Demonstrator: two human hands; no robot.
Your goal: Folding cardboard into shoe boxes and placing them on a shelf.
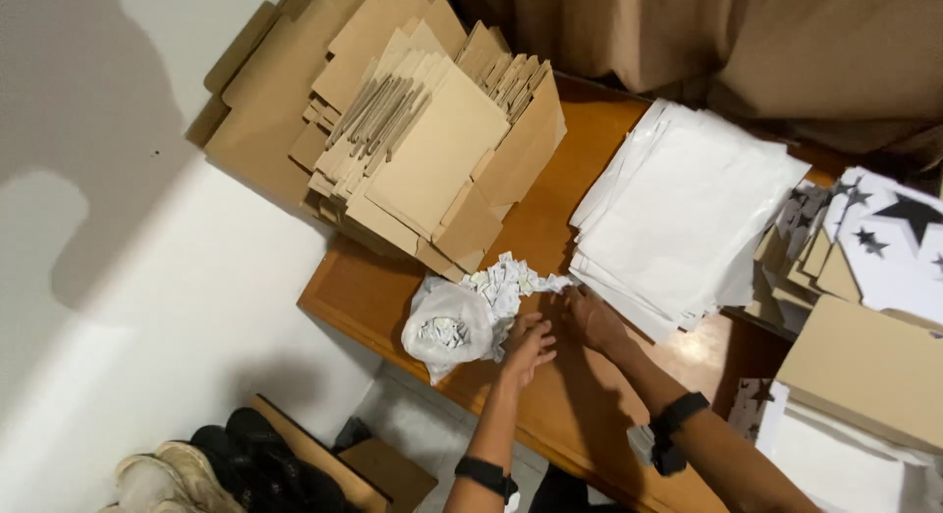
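Note:
My left hand (pixel 527 346) rests on the wooden table (pixel 580 415), fingers touching the edge of a clear plastic bag (pixel 448 326) full of small white paper slips. A spill of the same slips (pixel 506 282) lies beside the bag. My right hand (pixel 592 319) lies flat on the table at the near corner of a stack of white paper sheets (pixel 678 214), fingers pointing at the slips. Whether it pinches a slip is hidden. Both wrists carry dark bands.
A pile of flat brown cardboard box blanks (pixel 422 140) overhangs the table's far left. Star-printed white boxes (pixel 889 238) and a brown closed box (pixel 869 371) sit at the right. Shoes (pixel 211 469) lie on the floor below, and a curtain (pixel 747 37) hangs behind.

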